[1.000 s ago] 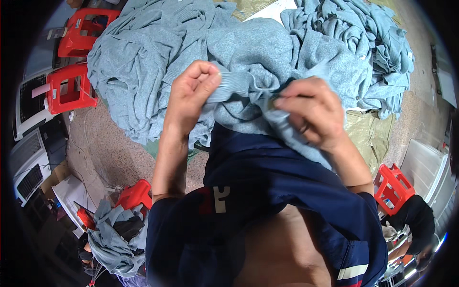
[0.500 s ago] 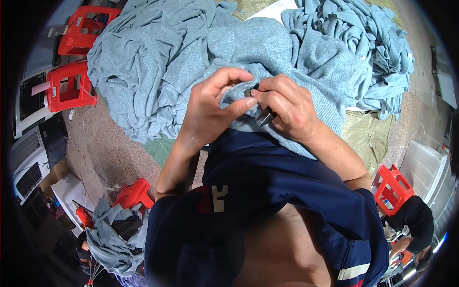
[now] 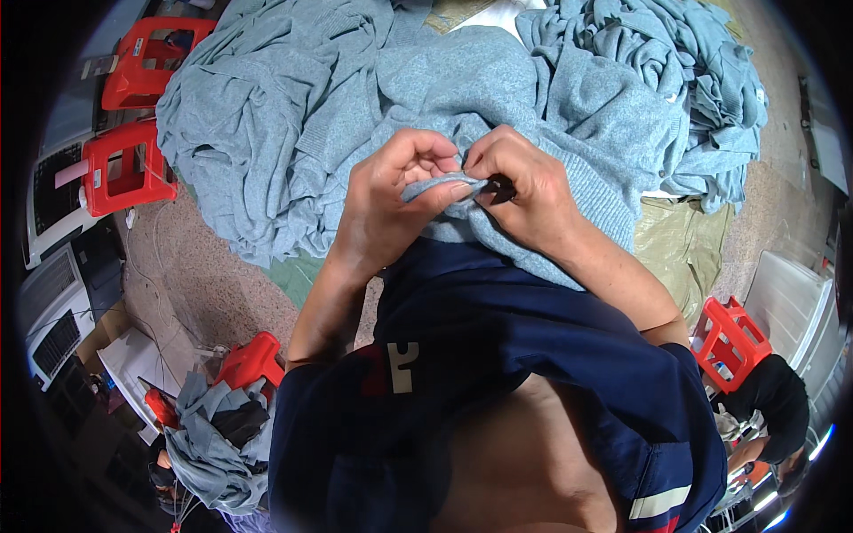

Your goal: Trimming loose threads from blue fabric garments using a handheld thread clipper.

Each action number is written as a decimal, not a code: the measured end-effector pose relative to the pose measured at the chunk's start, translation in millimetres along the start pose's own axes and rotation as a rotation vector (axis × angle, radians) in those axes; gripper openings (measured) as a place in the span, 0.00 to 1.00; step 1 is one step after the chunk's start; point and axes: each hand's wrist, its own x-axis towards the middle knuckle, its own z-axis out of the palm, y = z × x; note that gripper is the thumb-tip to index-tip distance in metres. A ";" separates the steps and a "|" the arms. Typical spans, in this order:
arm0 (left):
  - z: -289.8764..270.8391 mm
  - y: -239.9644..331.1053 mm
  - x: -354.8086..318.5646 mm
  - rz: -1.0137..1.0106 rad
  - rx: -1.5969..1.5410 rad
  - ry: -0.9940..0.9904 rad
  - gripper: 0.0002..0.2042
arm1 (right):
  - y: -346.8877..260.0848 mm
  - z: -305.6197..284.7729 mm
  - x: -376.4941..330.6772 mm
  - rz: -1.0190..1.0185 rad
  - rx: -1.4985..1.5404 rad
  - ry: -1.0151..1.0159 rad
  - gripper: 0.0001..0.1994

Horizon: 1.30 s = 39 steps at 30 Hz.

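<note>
A grey-blue knitted sweater (image 3: 480,98) lies spread over my lap and reaches up into a big heap of the same garments. My left hand (image 3: 397,200) pinches a raised fold of the sweater's edge between thumb and fingers. My right hand (image 3: 524,191) grips the same fold just to the right, with a small dark tool (image 3: 500,188) showing between its fingers. The two hands touch at the fold.
Piles of grey-blue sweaters (image 3: 657,80) cover the floor ahead. Red plastic stools stand at the left (image 3: 120,164), the lower left (image 3: 253,360) and the right (image 3: 729,338). A smaller heap of garments (image 3: 213,444) lies at lower left. White machines (image 3: 53,266) line the left edge.
My hands have drawn together from apart and lifted a fold of the sweater between them; the right hand now holds the small dark tool against the fold.
</note>
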 end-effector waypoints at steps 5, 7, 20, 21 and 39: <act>-5.3 7.2 4.0 0.134 0.309 -0.124 0.14 | 9.4 0.1 -4.9 -0.186 -0.161 0.034 0.11; -2.1 4.7 0.9 0.224 0.433 -0.081 0.15 | 10.3 0.0 -5.1 -0.207 -0.170 0.045 0.11; 14.0 -26.4 7.7 0.537 0.772 0.085 0.10 | 8.8 -3.0 3.5 0.071 -0.066 0.138 0.10; 14.3 -29.8 12.7 0.549 0.773 0.083 0.10 | 14.2 -3.7 3.0 0.146 -0.034 0.118 0.10; -33.0 -74.7 21.3 0.340 0.741 0.097 0.07 | 32.2 -56.3 -15.7 0.389 -0.513 -0.387 0.09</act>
